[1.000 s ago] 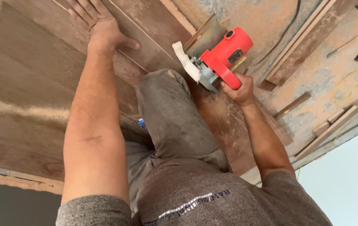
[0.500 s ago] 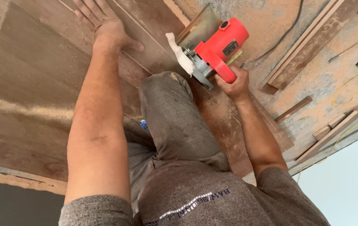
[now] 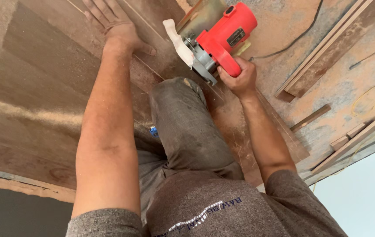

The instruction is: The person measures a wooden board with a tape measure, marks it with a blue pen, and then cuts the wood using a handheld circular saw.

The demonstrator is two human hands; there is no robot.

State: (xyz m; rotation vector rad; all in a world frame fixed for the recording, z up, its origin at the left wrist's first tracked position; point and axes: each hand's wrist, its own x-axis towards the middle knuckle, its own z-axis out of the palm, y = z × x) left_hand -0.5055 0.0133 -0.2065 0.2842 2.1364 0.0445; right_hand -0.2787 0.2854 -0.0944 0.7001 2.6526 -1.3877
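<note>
Red-bodied circular saw [image 3: 222, 39] sits on the brown plywood sheet [image 3: 42, 101], toward its far edge, with the right hand [image 3: 235, 79] wrapped tight around the handle. The left hand [image 3: 117, 26] lies flat on the sheet beside the cut, fingers [image 3: 97, 8] spread wide, holding nothing. A knee [image 3: 178, 101] pins the board. To cut well, I judge, keep the baseplate flat, follow the line, hold that palm clear of the blade, and mind the black cord [image 3: 292, 41] trailing over the dusty floor [image 3: 354, 83].

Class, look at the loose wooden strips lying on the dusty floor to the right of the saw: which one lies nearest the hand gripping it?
The long double strip running toward the top right corner; the others lie lower, by the floor's edge.
</note>
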